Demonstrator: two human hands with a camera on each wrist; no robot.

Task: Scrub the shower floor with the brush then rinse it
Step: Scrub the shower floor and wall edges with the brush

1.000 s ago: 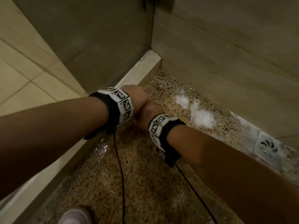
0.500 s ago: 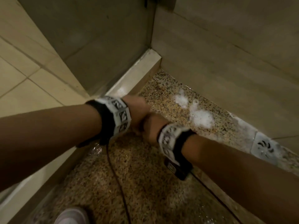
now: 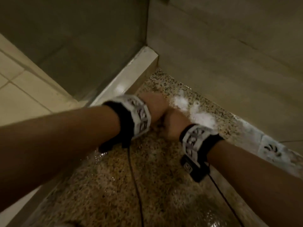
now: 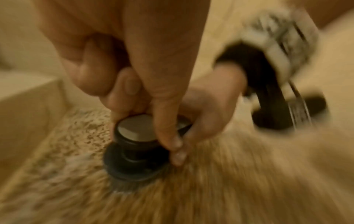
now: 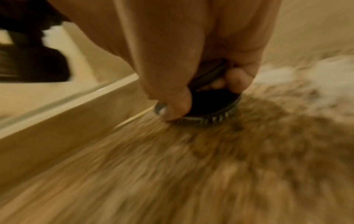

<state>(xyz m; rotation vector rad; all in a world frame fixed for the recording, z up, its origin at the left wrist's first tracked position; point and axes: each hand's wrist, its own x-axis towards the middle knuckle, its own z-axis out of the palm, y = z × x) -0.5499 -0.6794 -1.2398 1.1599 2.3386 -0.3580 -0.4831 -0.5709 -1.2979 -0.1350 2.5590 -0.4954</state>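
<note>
Brush (image 4: 134,153) bristles-down on the wet speckled shower floor (image 3: 105,190), near the white curb (image 3: 131,76) | left hand (image 4: 118,63) curled round its knob | right hand (image 5: 191,53) gripping it too, fingers wrapped tight | foam (image 3: 195,113) just beyond | drain (image 3: 270,149) off right

From the head view the brush (image 4: 137,153) hides beneath both hands; the floor (image 5: 191,174) blurs.
</note>
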